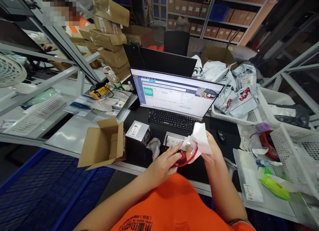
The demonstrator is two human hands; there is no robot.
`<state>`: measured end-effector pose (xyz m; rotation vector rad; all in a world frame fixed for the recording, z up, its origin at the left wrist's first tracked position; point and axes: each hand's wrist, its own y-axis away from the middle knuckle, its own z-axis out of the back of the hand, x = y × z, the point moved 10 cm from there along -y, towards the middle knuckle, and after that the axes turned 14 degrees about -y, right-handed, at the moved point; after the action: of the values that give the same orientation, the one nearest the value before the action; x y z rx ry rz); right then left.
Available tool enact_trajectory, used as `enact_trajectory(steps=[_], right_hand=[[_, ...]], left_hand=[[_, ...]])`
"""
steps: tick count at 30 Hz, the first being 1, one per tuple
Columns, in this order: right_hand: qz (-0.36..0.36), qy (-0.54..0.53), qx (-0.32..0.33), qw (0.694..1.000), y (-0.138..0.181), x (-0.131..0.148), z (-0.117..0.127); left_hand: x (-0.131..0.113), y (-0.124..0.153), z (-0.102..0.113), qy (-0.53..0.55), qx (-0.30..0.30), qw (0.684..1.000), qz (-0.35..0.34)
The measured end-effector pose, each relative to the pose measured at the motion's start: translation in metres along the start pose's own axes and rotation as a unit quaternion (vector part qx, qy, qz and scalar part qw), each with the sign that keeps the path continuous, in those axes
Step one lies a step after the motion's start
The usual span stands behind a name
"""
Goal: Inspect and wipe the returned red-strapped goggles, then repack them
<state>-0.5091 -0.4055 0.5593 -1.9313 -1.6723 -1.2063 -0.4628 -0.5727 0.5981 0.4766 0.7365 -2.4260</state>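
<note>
Low in the middle of the view, both my hands hold a small red-rimmed object (186, 159), perhaps glasses, partly wrapped in a white cloth or paper (200, 139). My left hand (164, 163) pinches the red rim from the left, fingers curled. My right hand (211, 151) grips the white wrap and the object from the right. They hover over the black desk mat (139, 151), in front of the keyboard (171, 118) and monitor (174, 91). A small grey box (138, 130) and an open cardboard box (103, 144) stand to the left.
White baskets with grey mail bags (236, 98) stand at the right. Red scissors (266, 143) and a green packet (272, 186) lie near them. Stacked cartons (109, 35), a bottle (113, 78), another person behind, and a blue crate (37, 187) are at the left.
</note>
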Motion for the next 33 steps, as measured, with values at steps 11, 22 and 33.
enact_trajectory(steps=[11,22,33], right_hand=[[0.113,0.079,-0.029,0.990,0.057,-0.038,-0.023],[0.084,0.009,-0.021,0.996,0.038,-0.034,-0.033],[0.060,-0.113,-0.049,0.991,0.023,-0.034,-0.024]], left_hand=[[0.019,0.006,0.016,-0.050,-0.124,0.990,0.051],[0.003,0.002,0.031,-0.203,-0.203,0.957,0.041],[0.007,0.002,0.030,-0.255,-0.181,0.949,0.026]])
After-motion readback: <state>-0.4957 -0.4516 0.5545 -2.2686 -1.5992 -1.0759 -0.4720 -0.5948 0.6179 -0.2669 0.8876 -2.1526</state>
